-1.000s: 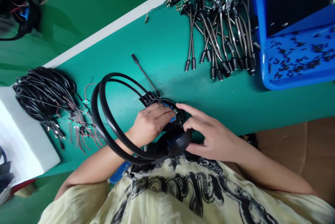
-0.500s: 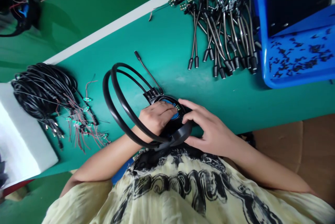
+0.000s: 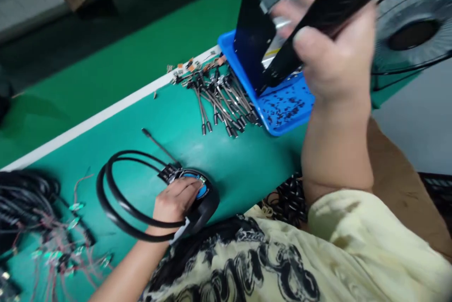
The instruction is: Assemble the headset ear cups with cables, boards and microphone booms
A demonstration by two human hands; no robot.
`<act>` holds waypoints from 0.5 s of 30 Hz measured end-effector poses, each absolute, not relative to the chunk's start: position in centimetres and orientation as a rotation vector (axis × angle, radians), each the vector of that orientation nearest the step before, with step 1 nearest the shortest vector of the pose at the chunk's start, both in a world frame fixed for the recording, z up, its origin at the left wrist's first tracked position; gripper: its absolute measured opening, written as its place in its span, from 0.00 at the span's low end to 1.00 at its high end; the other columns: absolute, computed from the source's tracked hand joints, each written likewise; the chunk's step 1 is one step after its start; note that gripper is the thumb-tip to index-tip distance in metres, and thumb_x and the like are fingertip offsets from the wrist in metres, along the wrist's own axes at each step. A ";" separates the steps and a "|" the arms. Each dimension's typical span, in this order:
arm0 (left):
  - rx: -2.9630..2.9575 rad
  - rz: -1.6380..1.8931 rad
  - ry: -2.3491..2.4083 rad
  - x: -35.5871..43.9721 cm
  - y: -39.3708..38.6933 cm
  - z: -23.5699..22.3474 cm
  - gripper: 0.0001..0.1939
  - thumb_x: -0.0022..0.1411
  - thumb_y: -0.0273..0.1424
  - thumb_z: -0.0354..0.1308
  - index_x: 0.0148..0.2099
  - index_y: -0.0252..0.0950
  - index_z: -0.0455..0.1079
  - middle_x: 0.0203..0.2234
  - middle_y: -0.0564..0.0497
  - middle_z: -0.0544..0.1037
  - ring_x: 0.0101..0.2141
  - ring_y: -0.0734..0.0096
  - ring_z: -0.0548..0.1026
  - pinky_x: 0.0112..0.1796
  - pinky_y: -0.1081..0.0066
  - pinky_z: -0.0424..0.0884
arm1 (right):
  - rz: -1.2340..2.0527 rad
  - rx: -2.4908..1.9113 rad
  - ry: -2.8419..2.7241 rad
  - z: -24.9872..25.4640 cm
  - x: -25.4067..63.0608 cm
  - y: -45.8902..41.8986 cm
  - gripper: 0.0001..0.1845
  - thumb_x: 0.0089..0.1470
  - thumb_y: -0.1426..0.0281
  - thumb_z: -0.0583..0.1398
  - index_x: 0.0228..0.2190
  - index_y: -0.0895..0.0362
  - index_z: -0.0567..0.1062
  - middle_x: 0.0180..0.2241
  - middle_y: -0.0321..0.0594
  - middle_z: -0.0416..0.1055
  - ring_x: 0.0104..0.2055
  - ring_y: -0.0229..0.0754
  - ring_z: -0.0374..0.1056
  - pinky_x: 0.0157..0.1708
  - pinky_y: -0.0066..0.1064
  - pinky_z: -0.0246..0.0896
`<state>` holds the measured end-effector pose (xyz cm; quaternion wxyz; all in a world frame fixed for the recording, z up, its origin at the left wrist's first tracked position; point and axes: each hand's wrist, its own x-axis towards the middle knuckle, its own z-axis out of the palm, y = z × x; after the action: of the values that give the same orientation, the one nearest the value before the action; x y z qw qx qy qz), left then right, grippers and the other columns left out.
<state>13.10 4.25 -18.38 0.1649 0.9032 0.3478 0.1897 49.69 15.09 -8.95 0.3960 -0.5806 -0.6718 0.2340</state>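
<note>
A black headset lies on the green table near my body; its double headband (image 3: 116,201) loops to the left and its open earcup (image 3: 206,201) shows a blue centre. My left hand (image 3: 173,202) rests on that earcup, fingers curled over the blue part and a small circuit board. A thin microphone boom (image 3: 155,143) sticks out behind the earcup. My right hand (image 3: 335,52) is raised high at the upper right, blurred, with its fingers wrapped round a long black bar (image 3: 318,15) that I cannot identify.
A heap of microphone booms (image 3: 219,97) lies by the table's far edge next to a blue tray (image 3: 282,107) of small black parts with a black box (image 3: 252,38) on it. A fan (image 3: 413,29) stands at the right. Black cables (image 3: 24,194) and wired boards (image 3: 70,245) lie at the left.
My right hand has left the earcup and risen to the upper right, now gripping a long black bar. The view has swung up and right. My left hand stays on the earcup.
</note>
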 end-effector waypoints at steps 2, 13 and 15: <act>2.574 0.578 0.993 13.0 4.3 -18.9 0.09 0.67 0.28 0.54 0.45 0.41 0.74 0.39 0.54 0.81 0.38 0.69 0.80 0.41 0.71 0.77 | 0.496 -1.408 -1.548 -8.4 51.1 17.6 0.28 0.58 0.50 0.55 0.55 0.50 0.63 0.62 0.32 0.60 0.64 0.45 0.58 0.52 0.20 0.66; 2.545 0.668 1.017 12.5 4.4 -20.2 0.10 0.66 0.33 0.54 0.46 0.47 0.75 0.36 0.57 0.81 0.34 0.66 0.80 0.34 0.67 0.80 | 0.366 -1.157 -1.125 -11.3 55.0 21.0 0.13 0.50 0.64 0.55 0.30 0.63 0.72 0.22 0.19 0.66 0.18 0.17 0.63 0.25 0.12 0.54; 2.545 0.719 1.005 12.5 4.5 -20.3 0.10 0.67 0.33 0.53 0.45 0.46 0.75 0.36 0.57 0.81 0.33 0.66 0.80 0.33 0.67 0.80 | 0.470 -1.201 -1.213 -11.1 54.4 19.9 0.15 0.53 0.64 0.53 0.28 0.63 0.72 0.22 0.19 0.67 0.18 0.15 0.62 0.25 0.11 0.53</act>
<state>12.52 4.54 -20.30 0.1556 0.8886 0.3509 0.2511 54.38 19.92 -11.12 0.6331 -0.5250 -0.5305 0.2054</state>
